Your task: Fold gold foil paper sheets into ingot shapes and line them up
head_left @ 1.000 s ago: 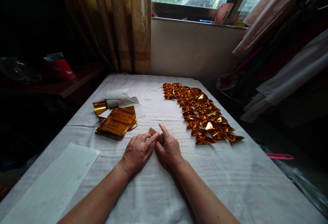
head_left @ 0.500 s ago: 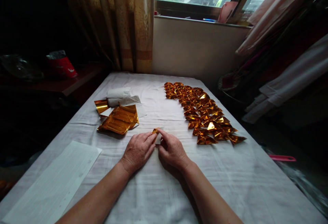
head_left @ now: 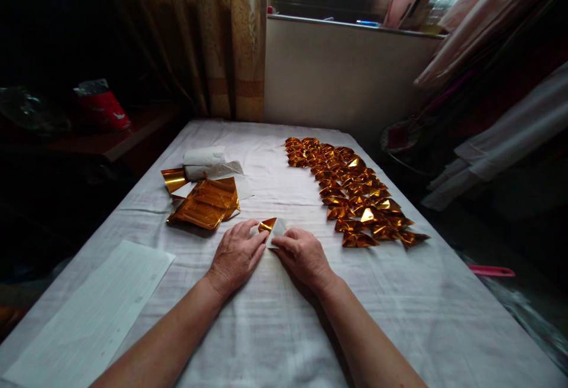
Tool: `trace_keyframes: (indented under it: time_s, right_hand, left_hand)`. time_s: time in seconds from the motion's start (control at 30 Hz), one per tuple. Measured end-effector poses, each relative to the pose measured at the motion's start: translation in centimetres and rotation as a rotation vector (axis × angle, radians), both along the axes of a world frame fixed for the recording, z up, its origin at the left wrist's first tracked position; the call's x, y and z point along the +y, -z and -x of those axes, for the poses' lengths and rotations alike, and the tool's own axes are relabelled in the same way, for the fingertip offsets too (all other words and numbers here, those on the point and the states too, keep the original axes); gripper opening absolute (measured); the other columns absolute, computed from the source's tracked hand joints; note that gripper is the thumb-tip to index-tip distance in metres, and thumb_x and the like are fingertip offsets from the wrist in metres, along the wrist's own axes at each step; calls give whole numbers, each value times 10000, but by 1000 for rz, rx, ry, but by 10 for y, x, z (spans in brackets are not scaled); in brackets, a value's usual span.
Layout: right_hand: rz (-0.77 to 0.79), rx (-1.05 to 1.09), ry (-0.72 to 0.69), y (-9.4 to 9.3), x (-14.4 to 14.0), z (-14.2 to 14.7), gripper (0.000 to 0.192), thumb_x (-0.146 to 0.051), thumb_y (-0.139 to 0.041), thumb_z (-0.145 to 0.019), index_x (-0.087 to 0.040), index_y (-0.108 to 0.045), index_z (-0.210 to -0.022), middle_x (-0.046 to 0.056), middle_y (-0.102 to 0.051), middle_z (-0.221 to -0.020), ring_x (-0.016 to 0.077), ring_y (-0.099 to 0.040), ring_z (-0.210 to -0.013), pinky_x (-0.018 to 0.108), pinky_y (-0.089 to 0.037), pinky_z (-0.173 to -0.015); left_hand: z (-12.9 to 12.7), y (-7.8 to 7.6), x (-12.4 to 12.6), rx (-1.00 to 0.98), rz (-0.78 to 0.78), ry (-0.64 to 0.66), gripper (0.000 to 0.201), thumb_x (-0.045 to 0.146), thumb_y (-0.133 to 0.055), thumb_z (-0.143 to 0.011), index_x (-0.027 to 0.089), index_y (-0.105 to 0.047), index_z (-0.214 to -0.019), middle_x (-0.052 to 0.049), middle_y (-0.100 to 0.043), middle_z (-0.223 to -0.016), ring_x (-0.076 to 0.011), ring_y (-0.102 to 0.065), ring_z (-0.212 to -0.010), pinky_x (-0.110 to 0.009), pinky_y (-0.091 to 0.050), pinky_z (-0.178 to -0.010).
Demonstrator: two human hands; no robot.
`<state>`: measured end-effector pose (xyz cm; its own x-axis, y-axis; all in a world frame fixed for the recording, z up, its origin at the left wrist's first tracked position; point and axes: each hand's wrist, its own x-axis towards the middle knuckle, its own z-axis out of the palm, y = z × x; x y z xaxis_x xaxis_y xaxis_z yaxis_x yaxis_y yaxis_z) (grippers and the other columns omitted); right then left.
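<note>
My left hand and my right hand rest on the white cloth at the table's middle, fingertips meeting on a small gold foil paper that lies partly folded, gold side and white side both showing. Both hands press and pinch it. A stack of flat gold foil sheets lies just left of my left hand. To the right, several folded gold pieces form a long band running away from me.
A white cloth-covered table fills the view. A white lined sheet lies at the near left. A white roll sits behind the foil stack. Curtains, a window sill and hanging cloth stand beyond the far and right edges.
The foil piece has been turned and flattened; its white side now shows more. My fingers have shifted slightly toward me along it. The view has tipped down a little.
</note>
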<state>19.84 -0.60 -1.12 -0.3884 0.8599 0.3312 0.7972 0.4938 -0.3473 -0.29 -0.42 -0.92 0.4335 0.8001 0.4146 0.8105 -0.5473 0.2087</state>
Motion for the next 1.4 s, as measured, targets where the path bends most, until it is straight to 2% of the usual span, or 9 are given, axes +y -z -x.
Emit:
trace_keyframes:
  time_s: [0.13, 0.23, 0.47, 0.67, 1.13, 1.4]
  right_hand:
    - [36, -42, 2, -3, -1, -1, 156, -314, -616, -905, -290, -752, -978, 16, -639, -793, 149, -565, -732, 245, -381, -670]
    - [56, -51, 4, -5, -2, -3, 159, -306, -623, -899, -292, -757, -983, 17, -644, -800, 150, -570, -738, 248, -381, -665]
    - [130, 68, 30, -2, 1, -9, 134, -296, -635, -892, -273, -767, -908, 9, -661, -784, 135, -589, -719, 237, -390, -656]
    - [115, 113, 132, 0, 5, -1, 163, -306, -620, -898, -244, -734, -799, 9, -644, -760, 143, -585, -730, 248, -390, -686]
    - [64, 24, 243, 4, 10, 9, 160, -335, -660, -878, -225, -684, -765, 10, -661, -802, 157, -574, -759, 272, -337, -701]
    - [61, 13, 264, 0, 8, 13, 167, -339, -671, -859, -217, -659, -745, 11, -641, -774, 163, -565, -744, 278, -331, -697]
  left_hand:
    - [0, -4, -4, 17, -17, 116, 261, 274, -478, -962, 224, -672, -1129, -60, -691, -1124, -232, -587, -1046, -392, -443, -909]
    - [0, -5, -7, 29, -33, 161, 246, 277, -483, -964, 211, -669, -1111, -47, -715, -1099, -227, -596, -1030, -396, -429, -906]
    - [2, -7, -9, 43, -27, 177, 219, 261, -533, -936, 206, -667, -1100, -48, -719, -1124, -231, -607, -1032, -396, -433, -872]
    - [3, -8, -8, 37, -3, 194, 244, 244, -532, -933, 202, -663, -1135, -54, -720, -1143, -228, -618, -1052, -394, -440, -898]
    - [7, -11, -6, 25, 113, 193, 295, 227, -560, -901, 198, -617, -1189, -57, -700, -1176, -235, -600, -1120, -397, -456, -944]
    - [5, -16, -7, 113, 57, 240, 249, 277, -536, -940, 237, -644, -1160, -35, -697, -1158, -237, -592, -1088, -398, -445, -900]
